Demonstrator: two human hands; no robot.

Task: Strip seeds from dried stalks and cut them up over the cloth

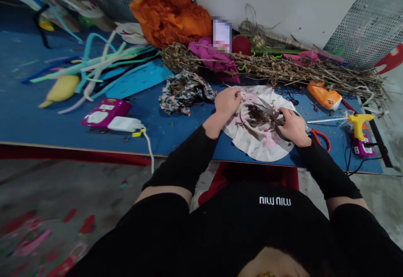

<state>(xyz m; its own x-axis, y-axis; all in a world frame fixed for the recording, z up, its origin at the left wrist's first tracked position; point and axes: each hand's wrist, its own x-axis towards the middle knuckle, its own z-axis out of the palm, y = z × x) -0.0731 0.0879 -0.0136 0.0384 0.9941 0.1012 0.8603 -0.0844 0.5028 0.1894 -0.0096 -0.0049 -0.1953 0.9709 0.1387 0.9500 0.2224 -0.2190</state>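
Observation:
A round white cloth (252,153) with pinkish patches lies spread on the blue table, a small heap of dark dried plant bits (258,116) on its middle. My right hand (293,126) grips a pair of scissors (267,108) by dark handles. The blades are parted and point up and to the left, over the heap. At the cloth's upper left edge, my left hand (227,102) has its fingers curled together in a pinch. What sits between those fingertips is too small to make out.
Dry stalks (283,70) lie along the back beside orange fabric (170,12) and a lit screen (222,35). A crumpled floral cloth (185,92), purple box (105,113) and foam strips (94,65) are on the left. A yellow glue gun (359,122) with a cable stands right.

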